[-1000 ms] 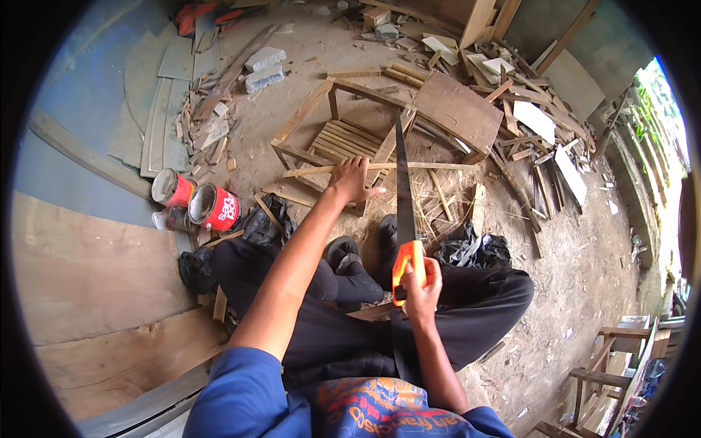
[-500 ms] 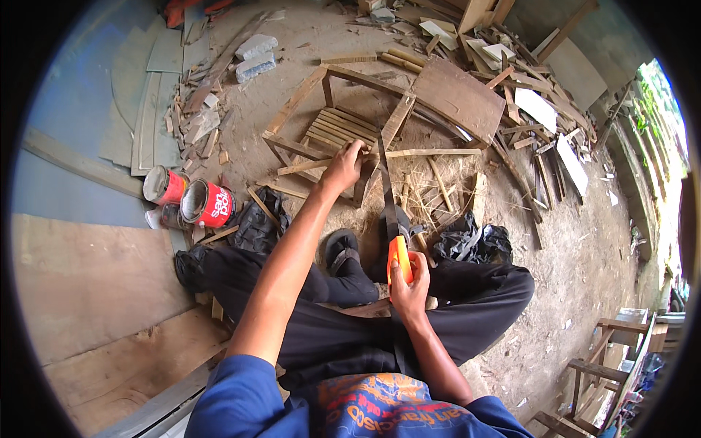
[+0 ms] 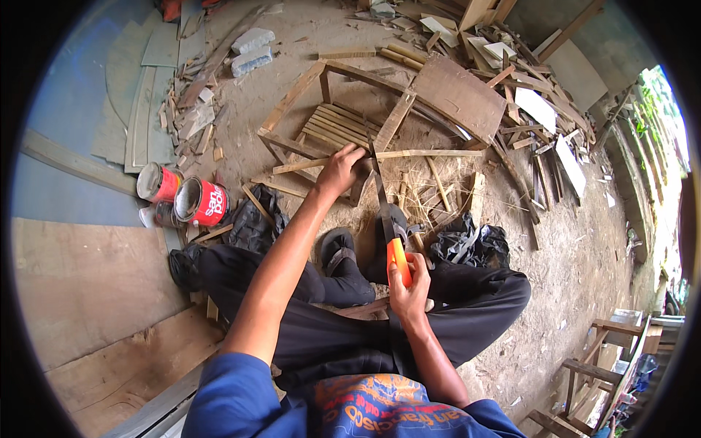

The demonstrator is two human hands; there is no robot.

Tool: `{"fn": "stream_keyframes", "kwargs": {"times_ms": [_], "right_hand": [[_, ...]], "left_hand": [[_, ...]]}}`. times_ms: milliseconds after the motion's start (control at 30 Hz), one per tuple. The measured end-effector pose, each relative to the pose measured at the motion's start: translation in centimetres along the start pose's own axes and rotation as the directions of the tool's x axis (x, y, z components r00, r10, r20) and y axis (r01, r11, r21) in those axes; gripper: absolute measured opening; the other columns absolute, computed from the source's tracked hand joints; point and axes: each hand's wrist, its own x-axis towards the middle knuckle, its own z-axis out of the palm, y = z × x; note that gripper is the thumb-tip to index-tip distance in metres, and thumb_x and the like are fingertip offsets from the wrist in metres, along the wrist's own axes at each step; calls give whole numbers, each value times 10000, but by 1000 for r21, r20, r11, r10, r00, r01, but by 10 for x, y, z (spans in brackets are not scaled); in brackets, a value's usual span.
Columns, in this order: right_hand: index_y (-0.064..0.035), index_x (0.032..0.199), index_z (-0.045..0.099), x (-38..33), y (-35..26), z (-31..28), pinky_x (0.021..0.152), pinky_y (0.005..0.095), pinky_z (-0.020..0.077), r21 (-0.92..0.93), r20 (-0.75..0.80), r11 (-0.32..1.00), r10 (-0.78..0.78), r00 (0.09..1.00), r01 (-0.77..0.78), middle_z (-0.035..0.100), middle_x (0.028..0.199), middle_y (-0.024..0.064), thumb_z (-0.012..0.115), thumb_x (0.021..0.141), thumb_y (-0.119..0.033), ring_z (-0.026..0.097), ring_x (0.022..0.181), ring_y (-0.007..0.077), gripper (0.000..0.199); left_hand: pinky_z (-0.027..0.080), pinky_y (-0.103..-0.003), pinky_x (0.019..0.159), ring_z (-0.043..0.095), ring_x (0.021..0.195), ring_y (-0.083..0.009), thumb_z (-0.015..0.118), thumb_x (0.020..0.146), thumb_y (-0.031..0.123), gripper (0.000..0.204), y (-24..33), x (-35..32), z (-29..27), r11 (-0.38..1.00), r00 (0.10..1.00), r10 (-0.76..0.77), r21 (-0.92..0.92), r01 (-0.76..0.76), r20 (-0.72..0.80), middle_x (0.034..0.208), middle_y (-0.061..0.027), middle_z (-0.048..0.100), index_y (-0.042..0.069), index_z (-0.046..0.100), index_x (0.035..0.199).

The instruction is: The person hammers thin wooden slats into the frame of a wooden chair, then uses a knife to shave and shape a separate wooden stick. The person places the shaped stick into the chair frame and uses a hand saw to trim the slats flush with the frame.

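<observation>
My right hand [image 3: 409, 288] is wrapped round the orange handle of a handsaw [image 3: 382, 202]. Its dark blade points away from me and crosses a narrow wooden strip [image 3: 431, 154]. Close to the left of the blade, my left hand [image 3: 342, 169] grips that strip, its fingers curled over the top; where the fingertips end is partly hidden. The strip lies across the near corner of a low wooden frame [image 3: 293, 97], which has a slatted panel [image 3: 337, 125] inside it. Both my feet stand on the ground below the blade.
Two red paint cans [image 3: 202, 201] stand at the left near black plastic. Another black plastic bag [image 3: 471, 242] lies right of my feet, beside straw and offcuts. A brown board [image 3: 458, 98] rests on the frame's right, with a scrap wood heap [image 3: 537, 109] beyond. Wooden stands [image 3: 595, 371] are at lower right.
The saw blade has shifted slightly, with its handle a little lower toward me. My left hand stays on the strip; the whole view has moved slightly.
</observation>
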Motion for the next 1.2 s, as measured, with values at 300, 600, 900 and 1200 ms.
{"fn": "stream_keyframes", "kwargs": {"times_ms": [300, 600, 900, 1200], "right_hand": [[28, 996, 533, 9, -18, 2, 527, 303, 451, -39, 4, 999, -1, 1000, 1, 620, 642, 126, 630, 911, -107, 606, 545, 155, 187], [24, 987, 526, 15, -26, 2, 498, 294, 421, -74, 38, 995, 69, 997, -66, 607, 609, 125, 629, 930, -125, 583, 522, 123, 190], [22, 987, 522, 26, -33, 5, 481, 290, 417, -24, 44, 995, 103, 994, -102, 596, 594, 110, 621, 939, -120, 567, 498, 121, 179], [30, 996, 511, 29, -35, 3, 478, 270, 413, -46, 53, 995, 94, 994, -92, 590, 590, 88, 602, 948, -92, 566, 503, 110, 159]], "left_hand": [[533, -460, 801, 637, 959, -428, 568, 773, -46, 302, 4, -4, 0, 999, 999, 20, 40, -19, -26, 1037, -215, 633, -16, 653, 1062], [553, -451, 806, 645, 990, -417, 558, 748, -73, 351, -14, -2, -4, 995, 994, 36, 90, -45, 102, 1103, -204, 637, 13, 658, 1073], [544, -460, 771, 646, 943, -407, 578, 739, -55, 328, -16, -3, -4, 994, 992, 49, 89, -60, 115, 1050, -185, 635, 16, 664, 1048], [552, -454, 780, 652, 962, -416, 585, 743, -65, 323, -18, -1, -3, 993, 992, 71, 87, -80, 102, 1114, -198, 640, 10, 665, 1047]]}}
